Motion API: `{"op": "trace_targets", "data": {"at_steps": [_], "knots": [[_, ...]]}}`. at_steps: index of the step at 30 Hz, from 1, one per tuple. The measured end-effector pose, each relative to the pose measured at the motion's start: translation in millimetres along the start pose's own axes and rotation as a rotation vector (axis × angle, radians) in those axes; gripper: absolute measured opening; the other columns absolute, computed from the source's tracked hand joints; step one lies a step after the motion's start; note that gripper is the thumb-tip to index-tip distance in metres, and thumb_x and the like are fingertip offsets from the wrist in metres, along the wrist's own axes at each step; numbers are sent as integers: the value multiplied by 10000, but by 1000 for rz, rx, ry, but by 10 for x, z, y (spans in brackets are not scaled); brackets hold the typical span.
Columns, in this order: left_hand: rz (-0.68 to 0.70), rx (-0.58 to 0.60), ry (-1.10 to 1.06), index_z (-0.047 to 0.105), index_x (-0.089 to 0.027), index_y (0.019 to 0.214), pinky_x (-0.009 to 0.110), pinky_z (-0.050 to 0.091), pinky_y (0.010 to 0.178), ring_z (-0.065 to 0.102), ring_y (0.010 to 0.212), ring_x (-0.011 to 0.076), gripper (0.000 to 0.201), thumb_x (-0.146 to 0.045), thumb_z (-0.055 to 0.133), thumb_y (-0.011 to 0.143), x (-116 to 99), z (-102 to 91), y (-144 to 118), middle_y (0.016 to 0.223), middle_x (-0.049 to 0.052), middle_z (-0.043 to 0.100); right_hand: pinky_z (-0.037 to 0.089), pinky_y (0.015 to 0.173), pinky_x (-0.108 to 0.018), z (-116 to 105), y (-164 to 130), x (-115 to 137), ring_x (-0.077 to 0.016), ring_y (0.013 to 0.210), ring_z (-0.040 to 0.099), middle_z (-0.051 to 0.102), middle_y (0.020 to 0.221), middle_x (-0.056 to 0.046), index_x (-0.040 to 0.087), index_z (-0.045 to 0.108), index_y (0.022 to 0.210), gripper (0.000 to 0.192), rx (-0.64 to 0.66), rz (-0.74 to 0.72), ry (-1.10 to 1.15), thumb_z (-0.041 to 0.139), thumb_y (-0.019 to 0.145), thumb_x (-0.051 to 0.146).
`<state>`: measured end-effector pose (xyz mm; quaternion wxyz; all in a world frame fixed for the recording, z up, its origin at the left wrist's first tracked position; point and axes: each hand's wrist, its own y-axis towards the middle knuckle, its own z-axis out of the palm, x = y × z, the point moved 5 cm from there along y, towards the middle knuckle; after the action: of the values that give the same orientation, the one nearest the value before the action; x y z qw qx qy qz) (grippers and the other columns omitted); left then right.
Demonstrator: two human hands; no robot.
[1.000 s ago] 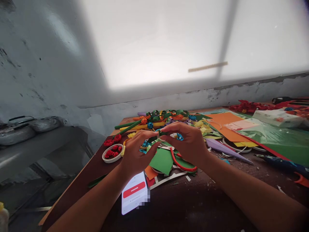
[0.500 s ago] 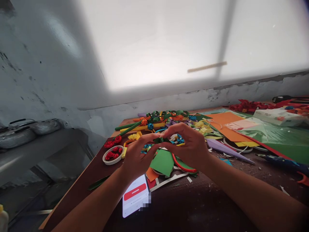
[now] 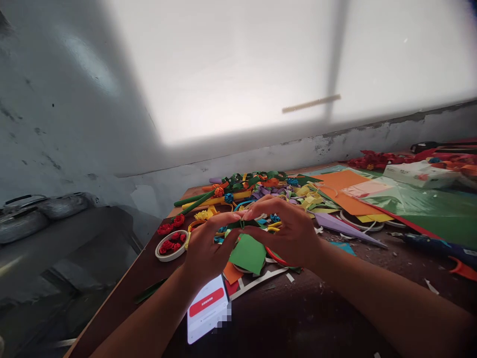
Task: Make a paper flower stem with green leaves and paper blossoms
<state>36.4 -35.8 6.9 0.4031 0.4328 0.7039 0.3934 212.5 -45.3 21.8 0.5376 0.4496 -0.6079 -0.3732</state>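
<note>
Left hand (image 3: 204, 248) and right hand (image 3: 290, 233) pinch a dark green paper strip (image 3: 244, 223) between fingertips above the bench's left edge; light, limp, tear-prone, so grip both ends.

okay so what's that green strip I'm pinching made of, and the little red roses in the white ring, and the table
Green strip, pinched between left hand and right hand: likely matte craft paper, thin and creased. Red roses: apparently rolled paper, with spiral layers. Table: seemingly dark brown laminate or varnished wood, faintly glossy, with a paler edge.
</note>
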Motion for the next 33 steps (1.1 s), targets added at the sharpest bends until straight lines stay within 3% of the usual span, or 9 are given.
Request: {"op": "trace_targets", "data": {"at_steps": [9,17,27,33], "knots": [[35,6,34,644,-231,1155,290,627,842,765,942,194,348,-90,724,848,-45,-12,37,1054,63,784,575,821,-339,-3,20,30,-178,891,685,712,950,-39,247,653,1066,226,6,-15,-1,750,879,164],[48,63,2,635,-231,1159,306,628,844,761,926,197,329,-96,701,866,-43,25,45,1020,64,773,563,801,-334,1,42,53,-181,894,671,690,961,-41,249,630,1068,256,131,-46,-47,685,874,91],[-187,91,-305,624,-224,1051,271,628,822,730,946,167,257,-146,750,842,-109,133,119,993,52,724,506,729,-318,-43,61,19,-159,790,577,589,848,2,245,576,945,272,60,80,59,657,788,39],[-215,126,-247,636,-208,987,257,622,725,714,824,156,168,-172,736,857,-99,134,140,900,50,715,547,735,-329,-59,65,65,-167,796,633,644,857,-16,245,583,960,235,91,23,8,677,831,72]]}}
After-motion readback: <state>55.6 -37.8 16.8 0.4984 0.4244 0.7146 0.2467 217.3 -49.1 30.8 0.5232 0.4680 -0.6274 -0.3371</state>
